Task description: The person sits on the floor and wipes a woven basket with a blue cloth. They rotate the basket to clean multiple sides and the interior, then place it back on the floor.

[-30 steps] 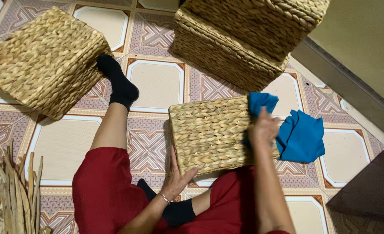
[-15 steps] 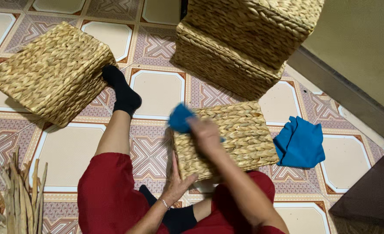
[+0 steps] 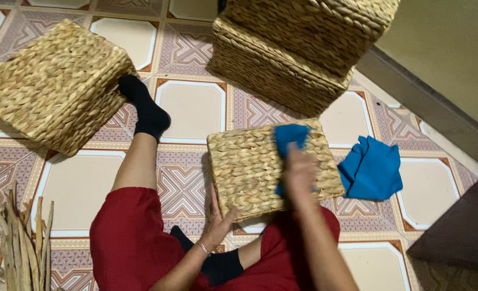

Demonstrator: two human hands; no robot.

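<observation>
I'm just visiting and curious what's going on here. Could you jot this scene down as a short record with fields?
Setting: patterned tiled floor, person seated in red clothing and black socks
Right hand: presses a blue cloth onto a woven basket
Left hand: braces the basket's near left edge, palm against it
Nearby: second blue cloth on the floor to the right
Other baskets: one at left, two stacked behind
Bottom left: bundle of dried stalks
</observation>
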